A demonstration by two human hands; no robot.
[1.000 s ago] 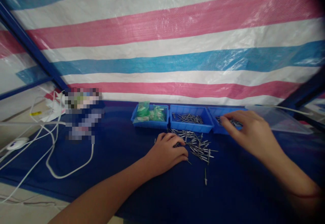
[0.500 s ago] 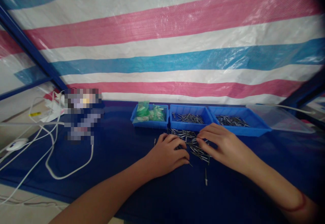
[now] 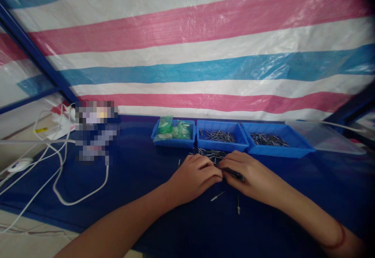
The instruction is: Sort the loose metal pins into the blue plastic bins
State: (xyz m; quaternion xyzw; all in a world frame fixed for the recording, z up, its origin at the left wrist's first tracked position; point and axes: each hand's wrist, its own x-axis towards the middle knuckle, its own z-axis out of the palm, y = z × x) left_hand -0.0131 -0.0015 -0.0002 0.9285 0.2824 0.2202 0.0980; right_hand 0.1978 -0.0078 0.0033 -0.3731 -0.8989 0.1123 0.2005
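A heap of silver blind rivets (image 3: 213, 155) lies on the blue tabletop, partly covered by my hands. My left hand (image 3: 195, 175) curls over its near left side, fingers closed on rivets that are mostly hidden under them. From the right, my right hand (image 3: 244, 170) is closed round a bunch of rivets, some showing between thumb and fingers. The fingertips of both hands meet or nearly meet. Two loose rivets, one slanted (image 3: 217, 196) and one pointing toward me (image 3: 238, 205), lie in front, and another (image 3: 179, 164) lies left of my left hand.
Behind the heap stand three blue bins: the left bin (image 3: 175, 143) with green-tinted bags, the middle bin (image 3: 224, 145) and right bin (image 3: 281, 151) with rivets. A clear plastic sheet (image 3: 331, 139) sits at right. White cables (image 3: 79, 203) cross the table's left side.
My hands have come together over the heap, and my right hand has closed round a bunch of rivets. A slanted loose rivet now shows in front of my left hand.
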